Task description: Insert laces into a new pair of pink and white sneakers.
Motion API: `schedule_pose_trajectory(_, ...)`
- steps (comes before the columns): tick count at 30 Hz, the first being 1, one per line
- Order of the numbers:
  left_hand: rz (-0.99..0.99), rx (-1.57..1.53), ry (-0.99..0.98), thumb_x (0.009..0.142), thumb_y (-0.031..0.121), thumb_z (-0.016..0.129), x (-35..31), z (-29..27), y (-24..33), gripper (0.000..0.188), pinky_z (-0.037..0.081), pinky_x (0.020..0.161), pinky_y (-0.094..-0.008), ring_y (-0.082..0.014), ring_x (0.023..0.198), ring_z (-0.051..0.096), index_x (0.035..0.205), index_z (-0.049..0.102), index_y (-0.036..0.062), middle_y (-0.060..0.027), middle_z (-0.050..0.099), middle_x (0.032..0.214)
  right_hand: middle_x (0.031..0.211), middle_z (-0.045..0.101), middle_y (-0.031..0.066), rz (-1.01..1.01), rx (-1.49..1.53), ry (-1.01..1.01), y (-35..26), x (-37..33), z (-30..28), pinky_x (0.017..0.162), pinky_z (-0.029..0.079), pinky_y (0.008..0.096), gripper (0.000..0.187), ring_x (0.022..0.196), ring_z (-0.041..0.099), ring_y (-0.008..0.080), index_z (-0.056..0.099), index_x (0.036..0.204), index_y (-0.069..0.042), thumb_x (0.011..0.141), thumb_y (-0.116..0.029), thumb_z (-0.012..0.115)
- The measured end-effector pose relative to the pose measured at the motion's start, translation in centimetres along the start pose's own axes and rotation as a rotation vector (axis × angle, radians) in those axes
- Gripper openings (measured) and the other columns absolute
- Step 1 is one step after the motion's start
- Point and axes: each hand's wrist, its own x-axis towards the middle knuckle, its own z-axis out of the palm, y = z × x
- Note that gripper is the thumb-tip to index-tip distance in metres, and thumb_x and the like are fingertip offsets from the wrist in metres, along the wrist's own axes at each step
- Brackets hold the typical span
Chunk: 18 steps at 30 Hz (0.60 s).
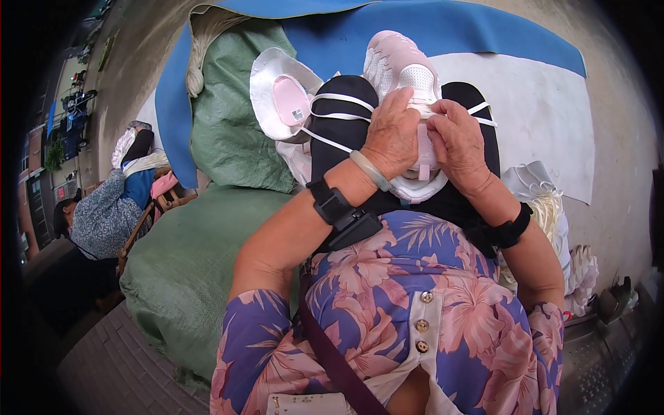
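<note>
A pink and white sneaker (401, 59) rests between my black-trousered knees, toe pointing away and heel opening toward me. My left hand (391, 135) is closed against the left side of its lace area, index finger stretched along the eyelets and thumb hidden. On the other side my right hand (458, 142) pinches at the shoe's throat, above the pink tongue (423, 155), fingers curled on the white shoelace. Loose strands of that shoelace (339, 115) lie across my left knee, and others stick out past my right hand.
Left of my knee is a white shoe-like piece (266, 72) with a pink oval inside. Green woven sacks (228, 124) fill my left side. Blue-and-white sheeting (526, 111) lies ahead. Bundled laces (546, 214) hang at right. Another person (111, 207) sits far left.
</note>
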Motion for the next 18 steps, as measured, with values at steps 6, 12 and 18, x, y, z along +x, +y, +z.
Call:
schedule_pose_trajectory(6,0.01,0.049,0.045,0.071,0.001,0.053,-0.3,0.4,0.0,0.009,0.034,0.095,-0.0419,-0.0389,0.111,0.044,0.08,0.053,-0.0026,-0.0246,0.046,0.121,0.103,0.052,0.0114,0.026,-0.076,-0.088,0.1,0.1,0.2,0.077,0.038,0.0378,0.016,0.096,0.05,0.0274,0.056,0.085,-0.004,0.069,-0.002,0.056)
schedule_pose_trajectory(12,-0.009,-0.02,0.102,0.066,0.003,0.055,0.5,-2.0,0.0,0.016,0.035,0.094,-0.0404,-0.0357,0.109,0.047,0.082,0.054,0.0013,-0.0203,0.05,0.117,0.112,0.049,0.0192,0.075,-0.115,-0.114,-1.3,1.1,-1.6,0.084,0.037,0.0405,0.02,0.102,0.049,0.0327,0.054,0.088,0.003,0.068,0.0,0.053)
schedule_pose_trajectory(18,-0.103,0.05,0.167,0.072,0.005,0.057,-0.8,-5.4,-4.1,0.012,0.041,0.086,-0.0377,-0.0315,0.099,0.054,0.084,0.058,0.0038,-0.0133,0.059,0.107,0.104,0.052,0.0195,0.218,-0.041,-0.004,2.5,-1.8,-8.4,0.077,0.044,0.037,0.006,0.089,0.053,0.0369,0.046,0.078,0.0,0.076,0.004,0.049)
